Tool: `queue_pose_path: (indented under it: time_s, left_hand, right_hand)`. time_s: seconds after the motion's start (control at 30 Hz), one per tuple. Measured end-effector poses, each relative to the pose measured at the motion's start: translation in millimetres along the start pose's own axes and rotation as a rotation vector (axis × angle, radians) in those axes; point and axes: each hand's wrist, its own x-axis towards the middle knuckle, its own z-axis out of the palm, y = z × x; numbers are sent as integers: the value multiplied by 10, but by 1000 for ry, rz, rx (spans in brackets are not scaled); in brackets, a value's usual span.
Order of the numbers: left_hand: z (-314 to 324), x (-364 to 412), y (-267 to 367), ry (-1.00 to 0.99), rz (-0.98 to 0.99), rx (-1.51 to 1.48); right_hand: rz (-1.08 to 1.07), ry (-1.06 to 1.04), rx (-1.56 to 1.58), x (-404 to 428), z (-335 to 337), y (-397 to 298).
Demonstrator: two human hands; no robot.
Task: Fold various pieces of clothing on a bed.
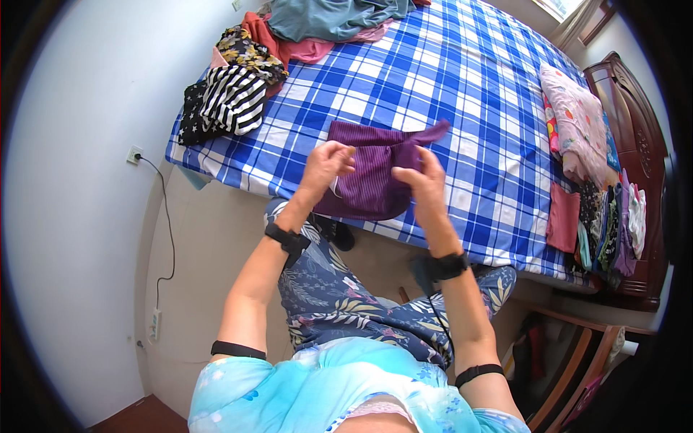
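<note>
A purple striped garment lies partly folded at the near edge of a bed with a blue and white plaid sheet; one narrow end points to the upper right. Over its left part is my left hand, fingers curled; whether cloth is pinched there is not clear. On the right side, my right hand has the purple cloth between thumb and fingers. A thin white strip shows on the garment beside my left hand.
A loose heap of clothes lies at the bed's far left. Folded clothes and a pink quilt rest by the wooden headboard. A cable runs down the left wall; a wooden chair stands at lower right.
</note>
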Motion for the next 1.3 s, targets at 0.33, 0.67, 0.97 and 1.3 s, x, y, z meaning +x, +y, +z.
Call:
queue_pose_path:
  time_s: [0.33, 0.67, 0.97, 1.3]
  left_hand:
    - [-470, -163, -654, 78, -198, -35]
    - [-602, -21, -873, 23, -218, 249]
    - [-371, -277, -277, -45, -351, 76]
    - [262, -113, -587, -57, -282, 629]
  right_hand:
    - [-146, -42, -666, -271, 439, 676]
    - [295, 131, -469, -228, 65, 1139]
    - [389, 90, -29, 31, -559, 186]
    - [500, 446, 251, -550, -2094, 550]
